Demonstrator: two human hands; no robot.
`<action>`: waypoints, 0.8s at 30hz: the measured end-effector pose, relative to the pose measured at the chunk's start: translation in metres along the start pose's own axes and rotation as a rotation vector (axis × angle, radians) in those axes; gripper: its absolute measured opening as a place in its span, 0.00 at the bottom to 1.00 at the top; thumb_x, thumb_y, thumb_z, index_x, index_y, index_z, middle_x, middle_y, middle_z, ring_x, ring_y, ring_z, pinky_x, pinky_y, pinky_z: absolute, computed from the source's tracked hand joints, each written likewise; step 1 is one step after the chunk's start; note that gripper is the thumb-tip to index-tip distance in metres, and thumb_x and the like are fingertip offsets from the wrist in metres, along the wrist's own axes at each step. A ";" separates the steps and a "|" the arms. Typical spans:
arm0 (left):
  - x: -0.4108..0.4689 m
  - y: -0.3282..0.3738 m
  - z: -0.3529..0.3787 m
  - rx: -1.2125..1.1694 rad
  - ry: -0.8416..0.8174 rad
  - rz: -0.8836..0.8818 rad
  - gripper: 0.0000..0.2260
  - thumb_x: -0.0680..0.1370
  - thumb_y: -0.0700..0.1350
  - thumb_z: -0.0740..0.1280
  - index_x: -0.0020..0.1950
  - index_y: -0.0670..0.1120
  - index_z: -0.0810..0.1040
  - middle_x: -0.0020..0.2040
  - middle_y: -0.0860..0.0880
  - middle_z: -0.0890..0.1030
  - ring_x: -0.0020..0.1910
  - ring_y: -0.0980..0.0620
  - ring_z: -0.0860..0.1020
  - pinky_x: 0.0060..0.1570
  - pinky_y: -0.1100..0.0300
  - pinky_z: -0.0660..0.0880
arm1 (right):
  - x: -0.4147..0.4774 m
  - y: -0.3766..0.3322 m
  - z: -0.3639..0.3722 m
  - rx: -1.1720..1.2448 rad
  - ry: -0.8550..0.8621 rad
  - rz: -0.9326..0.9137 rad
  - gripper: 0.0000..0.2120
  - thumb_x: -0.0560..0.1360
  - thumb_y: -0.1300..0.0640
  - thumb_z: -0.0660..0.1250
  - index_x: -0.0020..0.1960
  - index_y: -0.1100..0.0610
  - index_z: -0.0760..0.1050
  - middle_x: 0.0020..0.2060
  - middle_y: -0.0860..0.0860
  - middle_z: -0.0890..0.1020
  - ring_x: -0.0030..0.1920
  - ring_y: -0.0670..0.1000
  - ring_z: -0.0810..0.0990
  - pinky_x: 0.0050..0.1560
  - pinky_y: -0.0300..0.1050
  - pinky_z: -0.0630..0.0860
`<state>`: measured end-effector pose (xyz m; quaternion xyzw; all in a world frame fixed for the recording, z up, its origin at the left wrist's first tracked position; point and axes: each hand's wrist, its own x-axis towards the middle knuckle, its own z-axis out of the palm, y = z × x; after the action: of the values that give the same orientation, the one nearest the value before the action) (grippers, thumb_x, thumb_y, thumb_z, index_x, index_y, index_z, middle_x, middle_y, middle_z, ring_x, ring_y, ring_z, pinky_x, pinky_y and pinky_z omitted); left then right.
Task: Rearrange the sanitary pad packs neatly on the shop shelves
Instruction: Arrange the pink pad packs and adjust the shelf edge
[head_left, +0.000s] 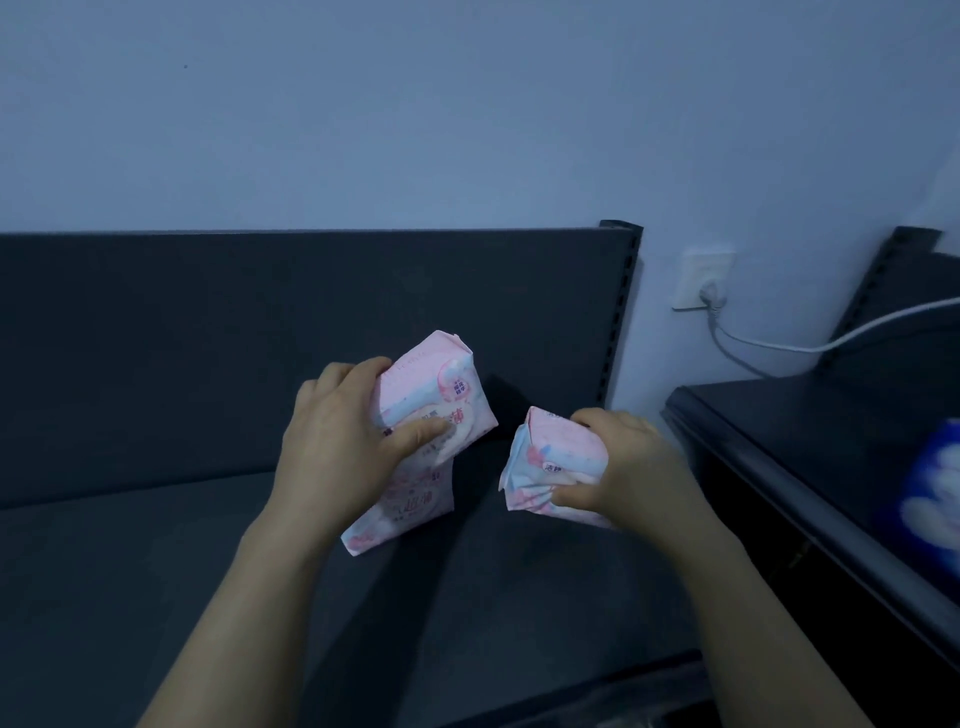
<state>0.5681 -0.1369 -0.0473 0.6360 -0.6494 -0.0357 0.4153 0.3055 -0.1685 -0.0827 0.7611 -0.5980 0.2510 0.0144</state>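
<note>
Two hands, ours, grip pink sanitary pad packs over a dark shop shelf (130, 571) in the head view. Our left hand (332, 457) clamps what look like two overlapping packs: an upper pack (441, 384), tilted with its top corner to the far right, and a lower pack (400, 514) hanging beneath it towards us. The fingers curl round the far left edge, and the thumb presses flat on the upper pack's printed front. We cannot tell whether the lower pack touches the shelf board.

Just to the right and apart from these, our right hand (639, 467) holds a third pack (550, 457). Its fingers are closed over the top and its thumb is tucked along the near edge, creasing the wrapper.

Behind the packs stands the shelf's dark back panel (208, 338), ending at a slotted upright (621, 312) on the right. On the pale wall (467, 104) beyond it is a white socket (704, 280), from which a white cable (779, 345) trails right. A neighbouring dark shelf (779, 441) at right carries a blurred blue pack (935, 499).
</note>
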 end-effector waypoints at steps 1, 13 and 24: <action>-0.002 0.002 -0.001 -0.015 -0.020 0.020 0.31 0.69 0.64 0.71 0.69 0.54 0.70 0.61 0.54 0.72 0.60 0.52 0.66 0.53 0.57 0.66 | -0.009 -0.003 -0.007 -0.013 0.008 0.028 0.29 0.59 0.42 0.76 0.57 0.49 0.74 0.47 0.49 0.77 0.50 0.54 0.75 0.48 0.47 0.72; -0.067 0.047 0.002 -0.193 -0.322 0.335 0.27 0.71 0.63 0.70 0.67 0.56 0.71 0.57 0.54 0.71 0.59 0.51 0.69 0.52 0.59 0.64 | -0.192 -0.047 -0.088 -0.090 0.120 0.492 0.30 0.62 0.39 0.74 0.61 0.46 0.72 0.50 0.49 0.76 0.52 0.54 0.74 0.52 0.52 0.73; -0.185 0.168 0.029 -0.392 -0.688 0.727 0.33 0.68 0.71 0.61 0.64 0.50 0.74 0.55 0.47 0.76 0.55 0.45 0.73 0.54 0.49 0.71 | -0.395 -0.076 -0.166 -0.337 0.216 0.956 0.34 0.65 0.36 0.71 0.67 0.47 0.69 0.56 0.51 0.77 0.57 0.55 0.73 0.56 0.50 0.71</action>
<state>0.3885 0.0387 -0.0609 0.2324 -0.9074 -0.2167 0.2751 0.2520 0.2633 -0.0742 0.3596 -0.9062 0.2066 0.0821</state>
